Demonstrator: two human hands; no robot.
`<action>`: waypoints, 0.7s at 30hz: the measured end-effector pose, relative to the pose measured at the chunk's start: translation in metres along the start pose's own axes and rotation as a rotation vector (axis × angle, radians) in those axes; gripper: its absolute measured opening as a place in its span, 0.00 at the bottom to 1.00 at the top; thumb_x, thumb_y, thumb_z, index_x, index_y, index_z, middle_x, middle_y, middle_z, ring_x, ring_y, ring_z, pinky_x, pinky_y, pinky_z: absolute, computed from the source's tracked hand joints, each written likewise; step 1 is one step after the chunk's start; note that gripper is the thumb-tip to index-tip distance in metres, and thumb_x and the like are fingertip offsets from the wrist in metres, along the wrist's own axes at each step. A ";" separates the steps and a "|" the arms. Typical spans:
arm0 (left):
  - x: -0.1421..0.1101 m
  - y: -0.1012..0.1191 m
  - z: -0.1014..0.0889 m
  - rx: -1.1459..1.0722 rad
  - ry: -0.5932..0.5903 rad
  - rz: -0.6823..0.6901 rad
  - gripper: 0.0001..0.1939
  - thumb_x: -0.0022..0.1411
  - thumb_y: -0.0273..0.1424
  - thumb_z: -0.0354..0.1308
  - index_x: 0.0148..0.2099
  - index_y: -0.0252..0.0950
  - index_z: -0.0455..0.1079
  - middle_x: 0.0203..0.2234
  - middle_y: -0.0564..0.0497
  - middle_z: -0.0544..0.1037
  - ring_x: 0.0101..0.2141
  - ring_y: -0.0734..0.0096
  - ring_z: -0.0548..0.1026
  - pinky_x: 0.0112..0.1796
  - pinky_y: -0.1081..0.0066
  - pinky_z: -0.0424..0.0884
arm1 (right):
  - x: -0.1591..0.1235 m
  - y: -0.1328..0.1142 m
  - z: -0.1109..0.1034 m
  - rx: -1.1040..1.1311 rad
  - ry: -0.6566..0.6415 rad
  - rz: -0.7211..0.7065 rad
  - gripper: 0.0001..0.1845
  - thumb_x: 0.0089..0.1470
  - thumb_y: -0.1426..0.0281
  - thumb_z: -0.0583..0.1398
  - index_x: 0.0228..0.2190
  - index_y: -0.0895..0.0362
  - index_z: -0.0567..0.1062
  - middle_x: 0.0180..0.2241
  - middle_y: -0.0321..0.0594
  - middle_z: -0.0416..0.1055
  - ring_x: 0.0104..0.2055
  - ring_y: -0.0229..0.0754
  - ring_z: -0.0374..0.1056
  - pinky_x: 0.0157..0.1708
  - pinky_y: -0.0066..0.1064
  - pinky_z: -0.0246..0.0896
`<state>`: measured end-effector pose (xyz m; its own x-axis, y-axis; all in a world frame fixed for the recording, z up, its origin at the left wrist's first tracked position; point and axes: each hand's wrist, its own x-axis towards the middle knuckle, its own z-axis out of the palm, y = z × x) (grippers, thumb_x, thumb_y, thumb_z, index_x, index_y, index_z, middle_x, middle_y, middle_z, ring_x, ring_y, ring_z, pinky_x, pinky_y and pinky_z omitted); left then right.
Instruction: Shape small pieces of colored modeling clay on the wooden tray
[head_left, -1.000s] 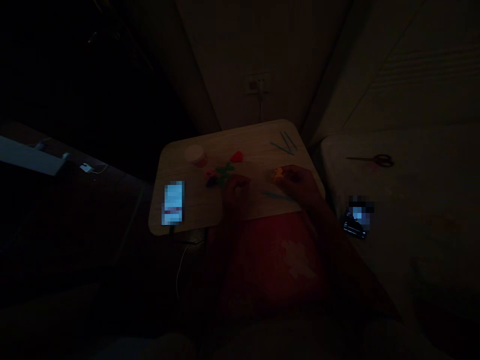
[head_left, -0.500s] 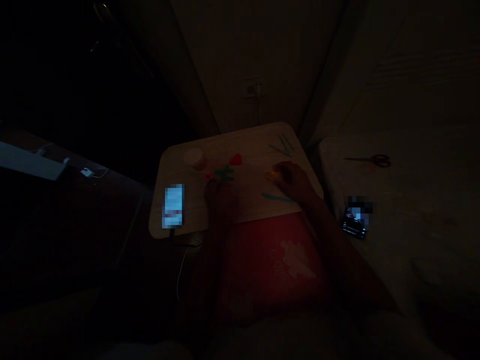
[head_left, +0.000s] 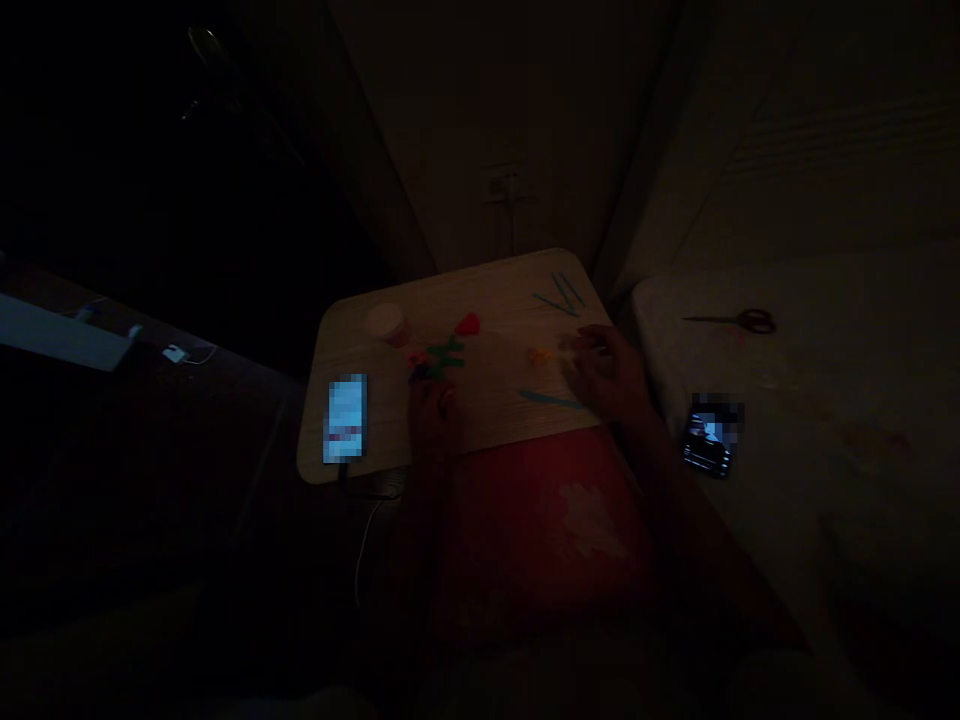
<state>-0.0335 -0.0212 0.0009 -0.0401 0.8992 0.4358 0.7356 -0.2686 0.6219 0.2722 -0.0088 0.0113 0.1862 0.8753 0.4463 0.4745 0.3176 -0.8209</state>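
In dim light, my left hand rests low on the small wooden table with its fingers curled. A small dark thing is at its fingertips, too dim to name. Just beyond lie green pieces, a small red-orange piece and a red piece. Over the table's right side is my right hand, its fingers bent but apart, slightly blurred, with nothing visible between them. A little heap of yellow pieces lies to its left, not touched. Blue-green strips lie in front of the heap.
On the table stand a whitish tub at the left back and a lit phone at left. More thin strips lie back right. Scissors and another phone rest on the pale surface at right.
My right hand has let go of the yellow pieces and moved right, away from them. My left hand has shifted slightly down from the green pieces.
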 end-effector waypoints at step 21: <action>-0.005 0.048 0.033 -0.893 -0.364 -0.387 0.25 0.54 0.45 0.75 0.48 0.37 0.79 0.41 0.46 0.85 0.42 0.62 0.82 0.46 0.65 0.78 | -0.034 -0.038 0.040 -0.028 -0.446 -0.163 0.16 0.68 0.58 0.60 0.43 0.50 0.85 0.40 0.47 0.83 0.41 0.50 0.78 0.44 0.40 0.72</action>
<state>0.0247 -0.0274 0.0065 0.1490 0.9885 -0.0270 -0.0591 0.0362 0.9976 0.2133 -0.0367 0.0133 -0.2772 0.8880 0.3670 0.4909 0.4592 -0.7404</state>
